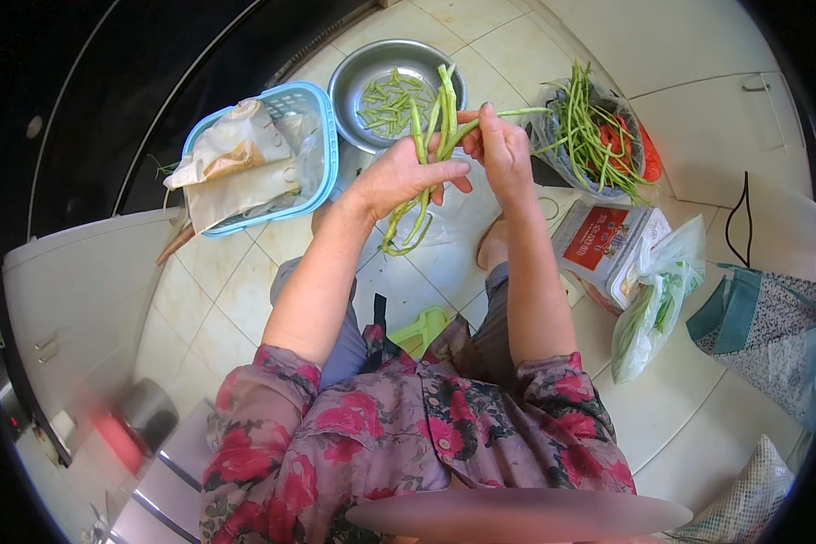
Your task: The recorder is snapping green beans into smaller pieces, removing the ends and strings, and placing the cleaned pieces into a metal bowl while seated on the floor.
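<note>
Several long green beans (pixel 447 102) lie across the palm of my left hand (pixel 408 173), held under its thumb, their curled ends hanging below. My right hand (pixel 503 149) pinches one long bean between thumb and fingers, beside the bunch; that bean stretches right towards the bag. Just beyond my left hand stands a round metal basin (pixel 343 126) with short cut bean pieces (pixel 394 102) on its bottom. More long beans (pixel 581 129) heap up in a container lined with a clear plastic bag (pixel 551 163), to the right of my right hand.
A light blue plastic basket (pixel 333 156) holding bags stands left of the basin. On the right are a white plastic box with a red label (pixel 598 238), a plastic bag of greens (pixel 659 313) and a patterned cloth bag (pixel 761 313). Clear plastic (pixel 442 217) lies on the tiled floor under my hands.
</note>
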Available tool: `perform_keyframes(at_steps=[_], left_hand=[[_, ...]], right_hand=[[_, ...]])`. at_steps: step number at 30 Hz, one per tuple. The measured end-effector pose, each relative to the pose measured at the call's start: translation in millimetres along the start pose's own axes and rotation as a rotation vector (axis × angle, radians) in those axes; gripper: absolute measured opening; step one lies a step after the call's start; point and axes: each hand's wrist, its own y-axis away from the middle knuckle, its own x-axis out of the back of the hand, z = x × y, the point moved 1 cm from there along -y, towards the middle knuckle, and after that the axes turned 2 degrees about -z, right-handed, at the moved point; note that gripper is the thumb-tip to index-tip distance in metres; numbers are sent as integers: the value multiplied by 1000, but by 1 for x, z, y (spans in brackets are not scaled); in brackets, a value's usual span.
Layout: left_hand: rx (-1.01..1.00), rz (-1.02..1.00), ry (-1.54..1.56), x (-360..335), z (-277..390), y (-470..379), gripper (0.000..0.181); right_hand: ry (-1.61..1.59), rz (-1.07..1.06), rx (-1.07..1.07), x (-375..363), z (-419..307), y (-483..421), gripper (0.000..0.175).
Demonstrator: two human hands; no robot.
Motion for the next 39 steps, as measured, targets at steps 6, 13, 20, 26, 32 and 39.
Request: perform_keyframes(at_steps=[6, 13, 20, 26, 32, 39], left_hand=[[84, 112, 241, 13, -19, -4, 30], [70, 93, 287, 17, -25, -7, 25], [82, 317, 276, 17, -32, -10, 22], [4, 319, 763, 3, -31, -13, 24], [-138, 458, 777, 19, -34, -18, 23], [-266, 644, 566, 46, -22, -6, 24]], right_hand=[[-198, 28, -102, 0, -3, -2, 41], [-686, 191, -134, 12, 4, -3, 29], [-924, 271, 60, 50, 12, -11, 26], [-466, -34, -3, 3, 2, 1, 25], [-275, -172, 7, -11, 2, 7, 24], [-312, 42, -61, 28, -7, -1, 27]])
